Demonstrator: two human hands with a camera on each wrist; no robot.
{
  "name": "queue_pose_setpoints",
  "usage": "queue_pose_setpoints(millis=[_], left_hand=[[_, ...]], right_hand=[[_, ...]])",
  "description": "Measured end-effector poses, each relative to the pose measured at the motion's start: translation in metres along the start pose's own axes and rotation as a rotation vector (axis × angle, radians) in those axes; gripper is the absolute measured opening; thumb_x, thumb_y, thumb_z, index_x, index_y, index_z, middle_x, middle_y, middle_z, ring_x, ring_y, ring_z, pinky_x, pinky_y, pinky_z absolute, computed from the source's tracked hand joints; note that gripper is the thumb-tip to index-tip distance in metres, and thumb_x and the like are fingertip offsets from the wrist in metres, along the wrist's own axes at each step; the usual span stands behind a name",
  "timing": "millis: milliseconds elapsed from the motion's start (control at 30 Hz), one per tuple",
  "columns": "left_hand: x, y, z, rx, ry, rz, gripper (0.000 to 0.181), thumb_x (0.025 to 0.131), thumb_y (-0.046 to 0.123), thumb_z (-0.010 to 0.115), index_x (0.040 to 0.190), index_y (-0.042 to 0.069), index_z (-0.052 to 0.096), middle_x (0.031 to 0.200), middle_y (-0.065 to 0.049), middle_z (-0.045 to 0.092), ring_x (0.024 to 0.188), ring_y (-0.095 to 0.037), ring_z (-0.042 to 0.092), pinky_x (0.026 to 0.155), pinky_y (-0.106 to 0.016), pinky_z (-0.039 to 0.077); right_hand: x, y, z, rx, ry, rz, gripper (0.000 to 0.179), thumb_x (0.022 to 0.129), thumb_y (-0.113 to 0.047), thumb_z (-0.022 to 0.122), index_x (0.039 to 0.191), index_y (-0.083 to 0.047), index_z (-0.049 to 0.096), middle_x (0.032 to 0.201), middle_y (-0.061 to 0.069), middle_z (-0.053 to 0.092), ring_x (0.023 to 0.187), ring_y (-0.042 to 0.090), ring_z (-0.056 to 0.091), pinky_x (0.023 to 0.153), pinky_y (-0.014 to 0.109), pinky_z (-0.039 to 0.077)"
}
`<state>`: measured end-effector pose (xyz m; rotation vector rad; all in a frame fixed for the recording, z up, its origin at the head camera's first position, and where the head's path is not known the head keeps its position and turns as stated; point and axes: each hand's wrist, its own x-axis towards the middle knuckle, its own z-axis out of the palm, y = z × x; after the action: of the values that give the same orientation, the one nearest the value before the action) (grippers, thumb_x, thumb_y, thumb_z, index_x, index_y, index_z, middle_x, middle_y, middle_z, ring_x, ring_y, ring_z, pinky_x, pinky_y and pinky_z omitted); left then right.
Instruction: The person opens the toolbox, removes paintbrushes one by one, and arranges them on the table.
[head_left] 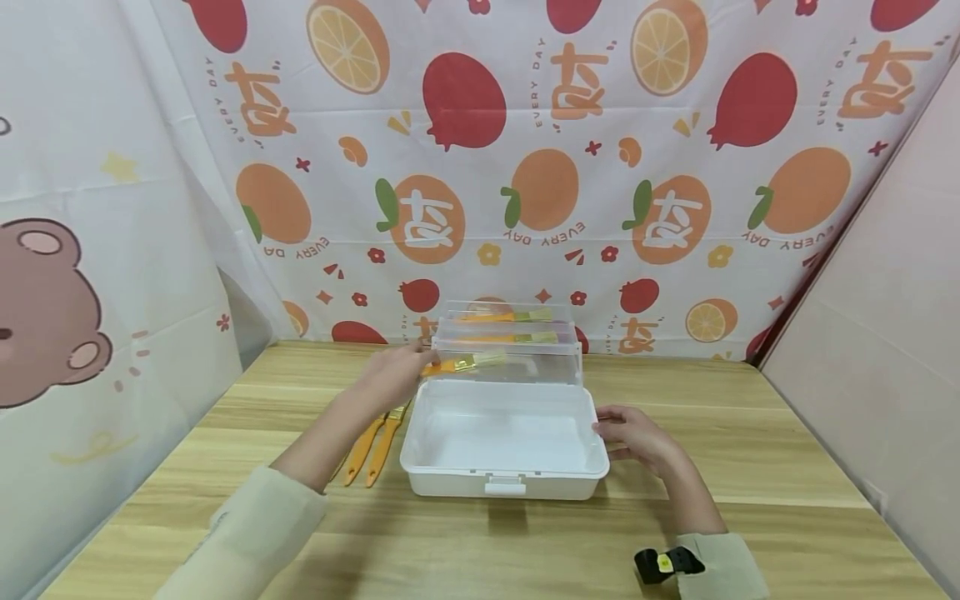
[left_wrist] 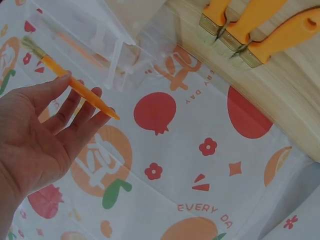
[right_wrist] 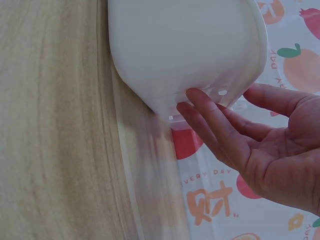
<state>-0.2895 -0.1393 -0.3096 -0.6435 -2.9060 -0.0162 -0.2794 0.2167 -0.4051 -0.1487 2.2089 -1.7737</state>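
Note:
My left hand (head_left: 393,375) pinches a flat paintbrush (left_wrist: 77,86) by its orange handle, between the thumb and fingers. Its pale bristles point right in the head view, in front of the raised clear lid (head_left: 525,367) of a white storage box (head_left: 502,483). The box stands open, its white inside bare. At its right side, my right hand (head_left: 637,437) touches the wall with fairly straight fingers (right_wrist: 215,117). Two more orange brush shapes show at the clear tiers of the lid; whether either is a reflection I cannot tell.
Three more orange-handled paintbrushes (left_wrist: 250,30) lie on the wooden table (head_left: 750,467) left of the box, partly behind my left arm. A fruit-patterned cloth (head_left: 540,183) hangs behind the table. Pale cloth walls stand at the left and right.

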Motion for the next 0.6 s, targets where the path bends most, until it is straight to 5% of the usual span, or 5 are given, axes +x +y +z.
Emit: queue_pose_setpoints(millis=[600], left_hand=[[0.014, -0.071, 0.004, -0.094, 0.006, 0.027, 0.032, 0.080, -0.005, 0.063, 0.110, 0.008, 0.064, 0.111, -0.016, 0.059, 0.074, -0.023, 0.054, 0.046, -0.024, 0.038]], right_hand=[[0.024, -0.013, 0.015, 0.013, 0.052, 0.005, 0.047, 0.092, -0.011, 0.053, 0.128, 0.015, 0.037, 0.116, 0.021, 0.052, 0.098, 0.026, 0.055, 0.075, 0.043, 0.050]])
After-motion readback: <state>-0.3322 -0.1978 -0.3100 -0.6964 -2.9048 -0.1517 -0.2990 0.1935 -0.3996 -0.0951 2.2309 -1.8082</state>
